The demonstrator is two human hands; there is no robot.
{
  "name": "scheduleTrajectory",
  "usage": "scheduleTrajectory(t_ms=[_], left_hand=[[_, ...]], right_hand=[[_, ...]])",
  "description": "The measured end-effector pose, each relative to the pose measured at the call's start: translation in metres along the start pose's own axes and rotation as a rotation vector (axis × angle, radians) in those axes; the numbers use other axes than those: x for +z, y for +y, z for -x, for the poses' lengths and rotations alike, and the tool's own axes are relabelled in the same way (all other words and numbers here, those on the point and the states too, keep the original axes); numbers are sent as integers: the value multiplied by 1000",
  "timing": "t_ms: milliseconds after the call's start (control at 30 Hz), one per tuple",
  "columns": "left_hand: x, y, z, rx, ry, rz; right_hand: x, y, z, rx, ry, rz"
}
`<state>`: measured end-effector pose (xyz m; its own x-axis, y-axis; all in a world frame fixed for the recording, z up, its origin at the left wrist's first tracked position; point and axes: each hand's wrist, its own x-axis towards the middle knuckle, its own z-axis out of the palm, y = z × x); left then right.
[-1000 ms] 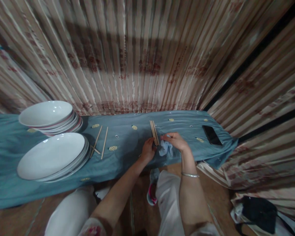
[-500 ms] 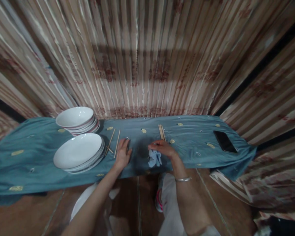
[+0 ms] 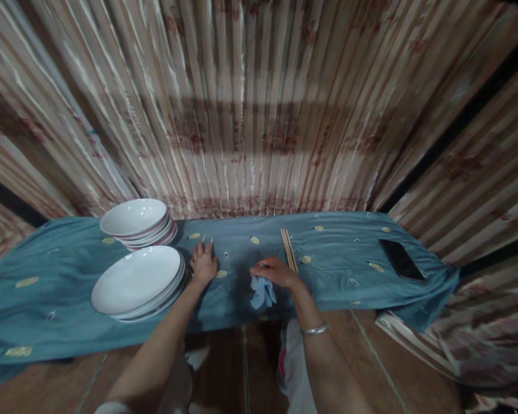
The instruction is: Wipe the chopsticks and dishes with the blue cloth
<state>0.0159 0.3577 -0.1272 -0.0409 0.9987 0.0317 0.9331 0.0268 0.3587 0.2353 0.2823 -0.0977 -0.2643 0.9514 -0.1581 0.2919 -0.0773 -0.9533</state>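
Observation:
My left hand (image 3: 204, 264) lies over the loose chopsticks (image 3: 212, 241) beside the plates, its fingers stretched out and partly spread. Only the far tips of those chopsticks show; the hand covers most of the rest. A crumpled light blue cloth (image 3: 263, 293) hangs from my right hand (image 3: 276, 271), whose thumb and fingers are pinched on it just above the table. Right beside that hand, a few chopsticks (image 3: 289, 250) lie side by side in a neat row. A stack of white plates (image 3: 136, 282) is to the left of my left hand, with a stack of white bowls (image 3: 133, 218) behind it.
A blue-green cloth with yellow pineapple prints covers the long narrow table (image 3: 341, 287). Toward its right end lies a black phone (image 3: 400, 259). Pleated striped curtains (image 3: 259, 115) hang close behind the table. Brown floor tiles (image 3: 224, 368) show below the front edge.
My left hand has moved left, from beside the loose chopsticks onto them. My right hand has shifted slightly left with the cloth, uncovering more of the chopstick row. The view has tilted slightly.

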Motion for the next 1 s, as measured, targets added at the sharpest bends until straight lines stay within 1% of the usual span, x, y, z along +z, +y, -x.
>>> scheduleTrajectory(t_ms=[167, 267, 333, 433, 533, 600, 700, 833, 900, 1000], left_hand=[[-6, 0, -2, 16, -15, -10], [-3, -1, -2, 51, 2, 9], [2, -1, -1, 109, 14, 69], [13, 3, 0, 199, 30, 233], [25, 14, 2, 233, 26, 323], [31, 23, 3, 236, 10, 361], [42, 35, 2, 202, -16, 429], [51, 43, -2, 136, -26, 516], [49, 43, -2, 126, -28, 541], [39, 39, 3, 154, -34, 540]], right_hand=[[-1, 1, 0, -9, 5, 16], [-1, 0, 2, -27, 17, 22], [-2, 0, 3, -31, 26, 22], [-2, 1, 3, -43, 52, 16], [-3, 4, 1, -74, 126, 27], [-4, 5, -2, -80, 183, 43], [-5, 6, -5, -92, 261, 78], [-4, 6, -6, -113, 306, 116], [-3, 6, -7, -115, 316, 115], [-4, 7, -7, -121, 333, 106]])
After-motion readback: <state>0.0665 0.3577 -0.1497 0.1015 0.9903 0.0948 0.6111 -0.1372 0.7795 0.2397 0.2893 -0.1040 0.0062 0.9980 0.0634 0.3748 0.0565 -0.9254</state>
